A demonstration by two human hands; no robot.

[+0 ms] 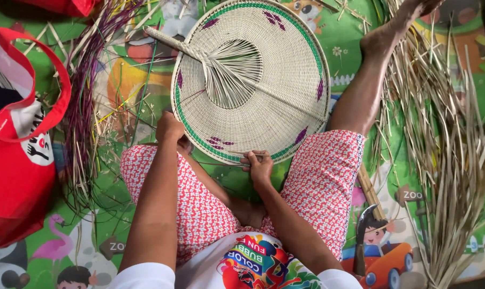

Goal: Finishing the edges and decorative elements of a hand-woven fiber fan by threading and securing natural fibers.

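A round woven straw fan (pixel 264 69) with a green ring, purple marks and a straw handle lies in front of me, resting against my knees. My left hand (pixel 169 127) is closed on the fan's lower left rim. At the bottom rim my right hand (pixel 258 164) pinches thin straw strands against the edge. I sit on the floor in red patterned shorts, my right leg (pixel 368 80) stretched out past the fan.
A red and white tote bag (pixel 17 144) stands at the left. Purple and green dyed straws (pixel 84 101) lie beside it. A big heap of pale dry straw (pixel 446 150) covers the right side of the colourful cartoon play mat (pixel 130 69).
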